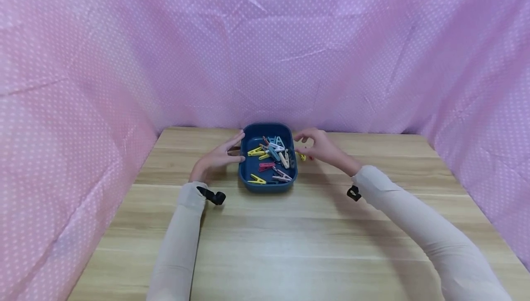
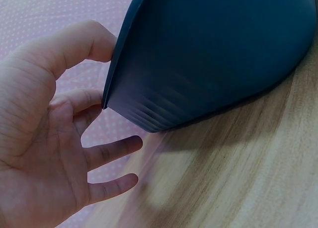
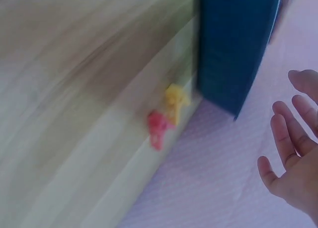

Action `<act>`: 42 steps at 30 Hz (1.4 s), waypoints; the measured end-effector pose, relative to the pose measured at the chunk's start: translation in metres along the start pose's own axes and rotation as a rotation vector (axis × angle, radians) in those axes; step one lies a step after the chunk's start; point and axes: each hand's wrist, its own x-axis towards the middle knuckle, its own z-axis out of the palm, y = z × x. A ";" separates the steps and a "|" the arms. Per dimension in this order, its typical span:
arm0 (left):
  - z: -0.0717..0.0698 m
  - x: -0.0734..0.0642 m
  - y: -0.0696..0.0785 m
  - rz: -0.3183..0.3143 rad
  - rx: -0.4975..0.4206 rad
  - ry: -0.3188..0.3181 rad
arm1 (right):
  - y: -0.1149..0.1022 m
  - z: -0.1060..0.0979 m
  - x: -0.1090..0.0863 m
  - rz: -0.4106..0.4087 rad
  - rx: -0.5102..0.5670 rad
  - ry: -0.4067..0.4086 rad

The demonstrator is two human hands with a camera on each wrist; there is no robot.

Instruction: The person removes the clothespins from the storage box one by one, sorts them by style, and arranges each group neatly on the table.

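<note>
A dark blue plastic bin [image 1: 268,188] at the far side of the table holds several clothespins, among them yellow ones [image 1: 256,151], a red one [image 1: 267,166] and pale ones. My left hand [image 1: 219,156] is spread at the bin's left side, thumb and fingertips right at the rim, as the left wrist view shows too. On the bin's right side, my right hand [image 1: 325,148] hovers with loosely bent fingers and nothing between them. Under it, beside the bin, lie a small yellow piece [image 3: 175,99] and a red piece [image 3: 157,126], both blurred.
The wooden table [image 1: 273,246] runs from the near side back to a pink dotted cloth [image 1: 265,52] that hangs behind and at both sides. Black straps with mounts [image 1: 215,196] sit on both wrists.
</note>
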 end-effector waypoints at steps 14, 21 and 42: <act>-0.001 -0.001 -0.002 0.002 -0.032 -0.013 | -0.026 0.039 0.016 -0.365 -0.386 -0.233; -0.001 0.000 -0.006 0.011 -0.040 -0.012 | -0.030 0.051 0.024 -0.400 -0.463 -0.274; -0.001 0.002 -0.005 0.021 -0.056 -0.020 | -0.032 0.073 0.045 -0.332 -0.587 -0.411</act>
